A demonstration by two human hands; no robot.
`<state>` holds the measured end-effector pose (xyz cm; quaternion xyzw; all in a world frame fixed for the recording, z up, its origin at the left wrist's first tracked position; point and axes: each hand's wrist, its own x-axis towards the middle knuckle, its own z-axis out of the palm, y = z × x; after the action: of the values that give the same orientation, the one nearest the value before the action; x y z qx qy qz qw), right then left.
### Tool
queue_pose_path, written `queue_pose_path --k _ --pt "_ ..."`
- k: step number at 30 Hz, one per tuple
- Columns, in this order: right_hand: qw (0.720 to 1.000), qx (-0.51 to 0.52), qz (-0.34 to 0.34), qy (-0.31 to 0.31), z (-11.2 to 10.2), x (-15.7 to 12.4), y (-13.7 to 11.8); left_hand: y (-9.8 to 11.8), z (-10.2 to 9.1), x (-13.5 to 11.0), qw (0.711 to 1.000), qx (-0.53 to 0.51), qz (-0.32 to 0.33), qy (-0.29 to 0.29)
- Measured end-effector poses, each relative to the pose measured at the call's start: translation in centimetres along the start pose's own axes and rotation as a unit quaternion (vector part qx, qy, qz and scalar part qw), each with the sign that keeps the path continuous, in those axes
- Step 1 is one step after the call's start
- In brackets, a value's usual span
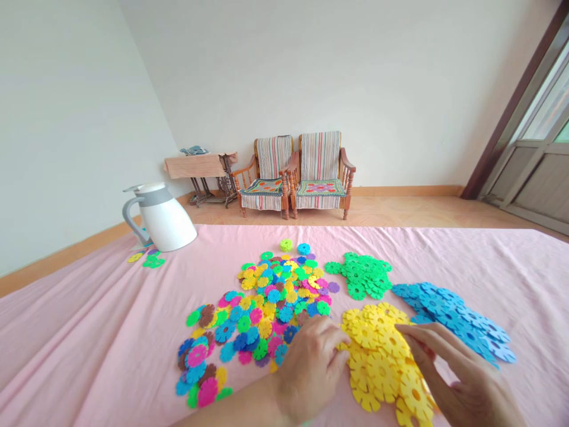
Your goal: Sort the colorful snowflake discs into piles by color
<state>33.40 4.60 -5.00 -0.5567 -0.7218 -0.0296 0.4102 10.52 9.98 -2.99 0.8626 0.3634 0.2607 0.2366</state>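
My left hand (pixel 313 362) is closed at the left edge of a pile of yellow notched plastic discs (pixel 376 362). Its thumb and index finger pinch at a yellow notched disc (pixel 345 344). Over the pile's right side reaches my right hand (pixel 457 370), thumb and fingertips drawn together; whatever lies between them is hidden. Left of my left hand spreads a heap of mixed-colour notched discs (pixel 267 302). Beyond the yellow pile lies a green pile (pixel 364 274), and a blue pile (pixel 457 317) is at the right.
A pink cloth (pixel 98 332) covers the table. A white and grey jug (pixel 162 219) stands at the far left beside a few green discs (pixel 153 261). Across the room are two wooden armchairs (pixel 320 166) and a cloth-covered sewing-machine stand (pixel 195 167).
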Motion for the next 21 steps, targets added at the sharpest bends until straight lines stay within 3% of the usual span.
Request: queue_pose_path --k 4,8,15,18,21 --pt "1.000 -0.014 -0.013 0.021 0.1 0.3 -0.7 -1.2 -1.6 -3.4 0.987 0.128 0.093 -0.018" --pt "0.999 -0.022 -0.026 0.010 0.0 0.2 -0.7 -2.2 -4.2 -5.9 0.970 0.206 0.131 -0.005" --pt "0.999 -0.029 -0.034 0.007 -0.1 0.1 -0.7 -6.3 -7.8 -9.5 0.959 0.274 0.061 0.048" --pt "0.999 -0.029 -0.037 0.017 0.0 0.2 -0.9 -7.6 -8.2 -9.8 0.954 0.291 0.018 0.070" --pt "0.999 -0.029 -0.039 0.004 0.1 0.1 -0.6 -7.4 -7.9 -9.2 0.952 0.293 0.015 0.088"
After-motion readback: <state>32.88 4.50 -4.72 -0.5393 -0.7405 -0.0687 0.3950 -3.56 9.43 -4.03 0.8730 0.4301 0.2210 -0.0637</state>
